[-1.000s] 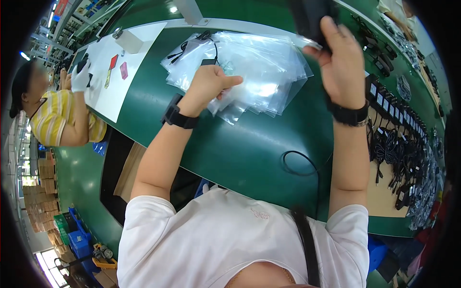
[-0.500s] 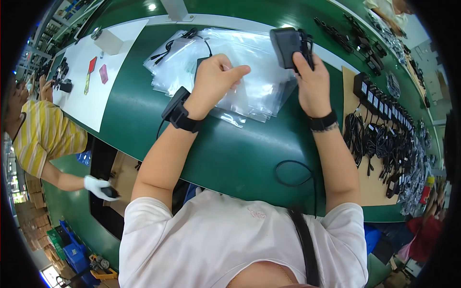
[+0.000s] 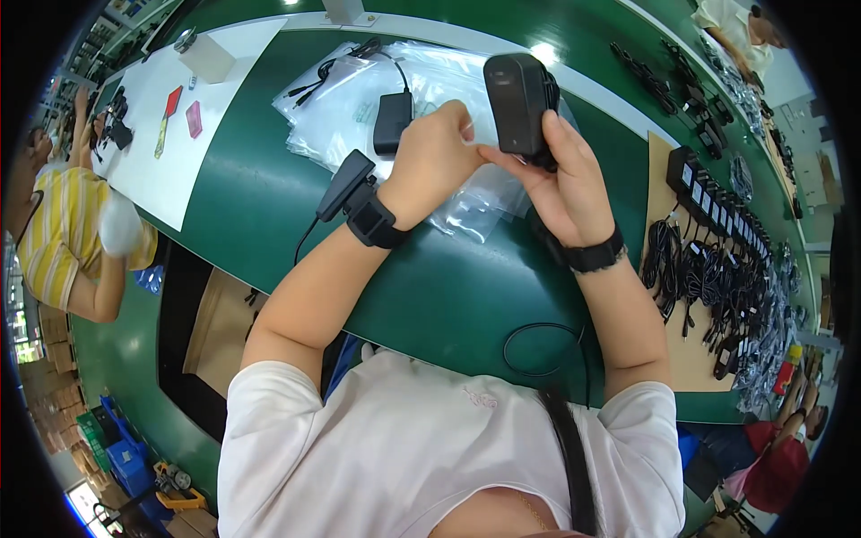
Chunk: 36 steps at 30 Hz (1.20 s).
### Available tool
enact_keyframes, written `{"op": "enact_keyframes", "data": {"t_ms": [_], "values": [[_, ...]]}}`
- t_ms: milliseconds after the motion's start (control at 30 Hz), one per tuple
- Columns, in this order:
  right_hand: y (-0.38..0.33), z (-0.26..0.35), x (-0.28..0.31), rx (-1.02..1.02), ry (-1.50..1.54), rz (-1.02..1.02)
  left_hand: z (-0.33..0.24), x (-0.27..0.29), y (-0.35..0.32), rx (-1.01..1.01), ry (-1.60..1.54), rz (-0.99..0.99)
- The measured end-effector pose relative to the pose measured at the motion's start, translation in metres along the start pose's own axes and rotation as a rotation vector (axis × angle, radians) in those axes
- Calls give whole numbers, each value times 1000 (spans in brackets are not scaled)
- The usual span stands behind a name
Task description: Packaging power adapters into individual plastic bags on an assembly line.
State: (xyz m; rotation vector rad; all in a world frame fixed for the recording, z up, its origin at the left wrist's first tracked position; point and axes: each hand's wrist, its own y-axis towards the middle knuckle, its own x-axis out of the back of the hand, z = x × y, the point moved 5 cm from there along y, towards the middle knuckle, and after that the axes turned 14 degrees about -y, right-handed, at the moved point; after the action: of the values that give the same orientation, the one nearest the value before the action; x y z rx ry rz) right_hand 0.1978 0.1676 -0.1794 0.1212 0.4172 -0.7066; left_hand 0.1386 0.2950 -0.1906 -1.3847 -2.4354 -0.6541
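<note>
A black power adapter (image 3: pixel 515 103) with its cord folded against its side is held up in my right hand (image 3: pixel 574 184), over the right part of a stack of clear plastic bags (image 3: pixel 350 72). My left hand (image 3: pixel 438 161) is closed, its fingertips meeting those of my right hand just left of the adapter. What those fingers pinch, if anything, I cannot make out. Beside my left hand, a second black adapter (image 3: pixel 391 124) lies on the bags, its cord (image 3: pixel 327 76) running toward the far left corner of the stack.
On the right, a row of adapters (image 3: pixel 717 202) and their bundled cords (image 3: pixel 700 269) cover a cardboard sheet (image 3: pixel 664 161). A thin black cable (image 3: pixel 529 372) loops near the front edge. A white bottle (image 3: pixel 206 61) stands far left, and a co-worker (image 3: pixel 72 224) is at the left.
My left hand has moved right to meet my right hand, uncovering the adapter on the bags. The held adapter has shifted slightly left and nearer. The co-worker's gloved hand has risen.
</note>
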Motion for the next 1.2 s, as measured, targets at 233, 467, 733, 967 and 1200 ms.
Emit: {"op": "enact_keyframes", "data": {"t_ms": [233,467,733,967,1200], "values": [[16,1,29,211,-416,-256,-5,5,-1,166,-143,78],[-6,15,3,466,-1175,-239,21,12,1,144,-398,-160],[-17,8,-31,709,-1735,-83,-8,23,7,-22,-385,-260],[23,-1,-9,-135,-825,-118,-50,-2,3,-180,-39,-64],[41,20,9,523,-638,-336,-82,-21,12,-348,-260,-99]]}}
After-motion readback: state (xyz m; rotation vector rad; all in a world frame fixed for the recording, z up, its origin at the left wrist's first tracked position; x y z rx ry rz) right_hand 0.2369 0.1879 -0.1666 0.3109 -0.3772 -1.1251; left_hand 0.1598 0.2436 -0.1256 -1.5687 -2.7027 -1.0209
